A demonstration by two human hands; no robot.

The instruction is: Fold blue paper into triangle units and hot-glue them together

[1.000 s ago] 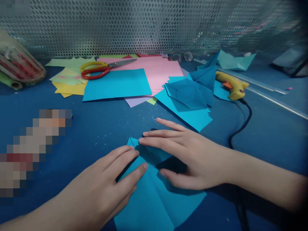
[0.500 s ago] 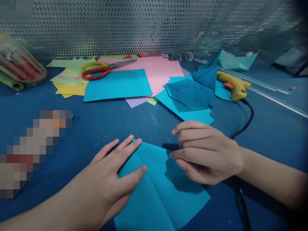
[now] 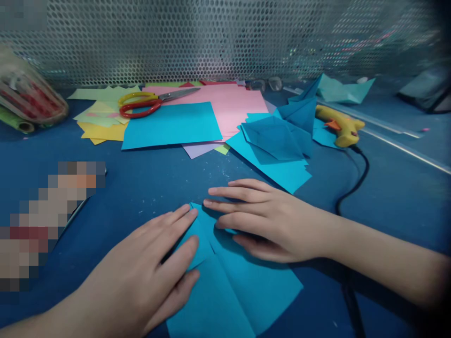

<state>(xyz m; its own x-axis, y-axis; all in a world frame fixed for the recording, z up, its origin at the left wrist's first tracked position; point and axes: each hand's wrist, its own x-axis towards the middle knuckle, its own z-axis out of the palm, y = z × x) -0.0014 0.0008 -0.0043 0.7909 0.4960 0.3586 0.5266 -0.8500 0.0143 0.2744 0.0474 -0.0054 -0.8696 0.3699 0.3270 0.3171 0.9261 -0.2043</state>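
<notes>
The left hand (image 3: 148,267) lies nearest, palm down on the left half of a bright blue square paper sheet with a centre crease (image 3: 246,291). Its grip is spread wide and closes on nothing; the fingers only press a folded corner flap flat. The sheet rests on the dark blue desk (image 3: 141,183) right in front of the person, its far tip pointing away.

The right hand (image 3: 275,225) comes in from the right with fingers stretched over the other folded corner. Its grip is likewise open and flat on the paper, fingertips close to those of the left hand at the tip.

Beyond the right wrist a black cable (image 3: 352,188) curves up to a yellow hot-glue gun (image 3: 340,124). Left of the gun lies a loose stack of blue paper squares (image 3: 278,159), then a large blue rectangular sheet (image 3: 172,124) overlapping a pink paper sheet (image 3: 236,105). Red-and-yellow-handled scissors (image 3: 148,101) rest at that sheet's far edge, beside yellow paper scraps (image 3: 102,131).

Farthest back — against a perforated metal screen (image 3: 211,37) — sits a pale blue folded paper shape (image 3: 345,89).
</notes>
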